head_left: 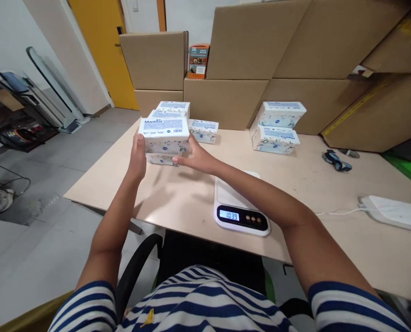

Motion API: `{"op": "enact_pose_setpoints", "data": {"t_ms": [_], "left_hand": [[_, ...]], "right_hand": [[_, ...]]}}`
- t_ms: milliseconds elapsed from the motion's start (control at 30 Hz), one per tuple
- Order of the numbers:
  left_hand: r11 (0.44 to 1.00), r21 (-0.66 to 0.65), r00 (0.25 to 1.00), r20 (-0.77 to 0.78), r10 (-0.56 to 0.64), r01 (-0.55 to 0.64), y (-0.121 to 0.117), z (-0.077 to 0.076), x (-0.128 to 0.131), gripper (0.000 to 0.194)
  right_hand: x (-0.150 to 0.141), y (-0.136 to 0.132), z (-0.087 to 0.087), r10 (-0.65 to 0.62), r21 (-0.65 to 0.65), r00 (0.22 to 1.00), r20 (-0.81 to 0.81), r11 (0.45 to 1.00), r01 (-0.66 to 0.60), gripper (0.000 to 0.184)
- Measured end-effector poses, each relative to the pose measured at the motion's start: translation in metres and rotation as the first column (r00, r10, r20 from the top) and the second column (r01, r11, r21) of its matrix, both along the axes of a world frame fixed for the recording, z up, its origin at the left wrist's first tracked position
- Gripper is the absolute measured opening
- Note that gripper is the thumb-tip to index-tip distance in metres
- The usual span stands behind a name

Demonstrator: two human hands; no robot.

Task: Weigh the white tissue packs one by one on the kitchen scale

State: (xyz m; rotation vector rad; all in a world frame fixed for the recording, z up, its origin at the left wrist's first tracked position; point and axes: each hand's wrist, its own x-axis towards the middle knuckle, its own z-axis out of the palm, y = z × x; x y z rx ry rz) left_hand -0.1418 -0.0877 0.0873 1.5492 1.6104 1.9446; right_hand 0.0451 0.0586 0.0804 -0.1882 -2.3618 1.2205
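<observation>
My left hand is against the left side of a white tissue pack marked "Manhua", and my right hand grips its right side, the thumb low at the front. Another tissue pack shows just beneath it; whether the two touch, I cannot tell. More packs are piled right behind, partly hidden. A single pack lies to their right. Below my right forearm, partly covered by it, sits a white digital scale with a lit display that appears to read 103.9.
Two stacked tissue packs stand at the back of the wooden table. Large cardboard boxes line its far side, with a small orange box among them. Dark blue straps and a white power strip lie at the right.
</observation>
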Motion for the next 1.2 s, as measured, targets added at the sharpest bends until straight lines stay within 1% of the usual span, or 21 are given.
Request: {"op": "enact_pose_setpoints", "data": {"t_ms": [67, 133, 200, 267, 333, 400, 433, 467, 500, 533, 567, 600, 667, 700, 767, 800, 833, 900, 1000, 1100, 1200], "left_hand": [[0.997, -0.028, 0.996, -0.055, -0.07, 0.069, -0.007, 0.006, 0.022, 0.091], [0.985, -0.047, 0.982, -0.09, -0.168, 0.165, -0.006, 0.003, 0.044, 0.093], [0.958, -0.073, 0.952, -0.112, -0.285, 0.278, 0.0, -0.006, 0.068, 0.096], [0.909, -0.138, 0.903, -0.128, -0.411, 0.394, 0.006, -0.018, 0.095, 0.099], [0.835, -0.229, 0.835, -0.129, -0.535, 0.5, 0.011, -0.031, 0.12, 0.102], [0.759, -0.314, 0.768, -0.123, -0.629, 0.571, 0.013, -0.045, 0.14, 0.102], [0.735, -0.351, 0.747, -0.132, -0.652, 0.579, 0.014, -0.052, 0.147, 0.101], [0.731, -0.387, 0.743, -0.152, -0.652, 0.563, 0.015, -0.059, 0.15, 0.101], [0.745, -0.417, 0.756, -0.179, -0.63, 0.521, 0.017, -0.066, 0.15, 0.1], [0.772, -0.439, 0.785, -0.205, -0.585, 0.46, 0.02, -0.073, 0.147, 0.099], [0.803, -0.452, 0.824, -0.219, -0.523, 0.39, 0.025, -0.08, 0.141, 0.097], [0.83, -0.458, 0.868, -0.21, -0.45, 0.319, 0.03, -0.085, 0.133, 0.095], [0.856, -0.466, 0.945, -0.11, -0.309, 0.226, 0.043, -0.094, 0.115, 0.091], [0.858, -0.469, 0.967, -0.03, -0.252, 0.209, 0.05, -0.097, 0.107, 0.093], [0.859, -0.458, 0.972, 0.135, -0.19, 0.231, 0.061, -0.101, 0.098, 0.104], [0.862, -0.443, 0.965, 0.191, -0.178, 0.246, 0.064, -0.103, 0.097, 0.109], [0.869, -0.425, 0.96, 0.223, -0.171, 0.254, 0.065, -0.105, 0.098, 0.113], [0.888, -0.394, 0.963, 0.216, -0.159, 0.235, 0.063, -0.108, 0.105, 0.113], [0.902, -0.375, 0.975, 0.137, -0.173, 0.213, 0.053, -0.112, 0.117, 0.101], [0.893, -0.384, 0.972, 0.102, -0.212, 0.235, 0.046, -0.112, 0.121, 0.093], [0.888, -0.394, 0.972, 0.102, -0.213, 0.236, 0.044, -0.108, 0.122, 0.096]], "right_hand": [[0.037, -0.002, 0.008, -0.005, -0.023, 0.998, -0.059, 1.0, 0.004, 0.134], [0.081, -0.004, 0.017, -0.043, -0.037, 0.996, -0.078, 0.998, 0.041, 0.132], [0.128, -0.006, 0.023, -0.11, -0.036, 0.993, -0.045, 0.993, 0.108, 0.124], [0.174, -0.011, 0.022, -0.188, -0.054, 0.982, 0.026, 0.981, 0.189, 0.114], [0.215, -0.018, 0.012, -0.251, -0.093, 0.964, 0.089, 0.961, 0.259, 0.101], [0.248, -0.024, -0.005, -0.312, -0.147, 0.94, 0.136, 0.932, 0.33, 0.088], [0.261, -0.026, -0.015, -0.341, -0.174, 0.925, 0.164, 0.913, 0.368, 0.082], [0.271, -0.027, -0.024, -0.372, -0.194, 0.906, 0.2, 0.892, 0.409, 0.075], [0.279, -0.026, -0.034, -0.412, -0.193, 0.88, 0.237, 0.868, 0.458, 0.07], [0.285, -0.023, -0.041, -0.464, -0.164, 0.846, 0.263, 0.842, 0.513, 0.066], [0.29, -0.019, -0.047, -0.532, -0.107, 0.803, 0.27, 0.812, 0.574, 0.063], [0.292, -0.012, -0.05, -0.612, -0.024, 0.751, 0.25, 0.771, 0.636, 0.062], [0.293, 0.005, -0.051, -0.759, 0.179, 0.635, 0.142, 0.651, 0.738, 0.062], [0.291, 0.015, -0.05, -0.806, 0.275, 0.586, 0.078, 0.583, 0.765, 0.062], [0.287, 0.035, -0.046, -0.854, 0.428, 0.52, -0.014, 0.464, 0.775, 0.06], [0.286, 0.043, -0.046, -0.866, 0.481, 0.499, -0.038, 0.422, 0.768, 0.059], [0.285, 0.049, -0.047, -0.873, 0.519, 0.484, -0.052, 0.391, 0.76, 0.057], [0.287, 0.056, -0.052, -0.877, 0.563, 0.475, -0.067, 0.36, 0.744, 0.052], [0.299, 0.057, -0.067, -0.866, 0.595, 0.492, -0.092, 0.348, 0.725, 0.046], [0.31, 0.055, -0.078, -0.863, 0.571, 0.49, -0.126, 0.341, 0.746, 0.042], [0.312, 0.055, -0.079, -0.855, 0.535, 0.484, -0.186, 0.326, 0.78, 0.039]]}}
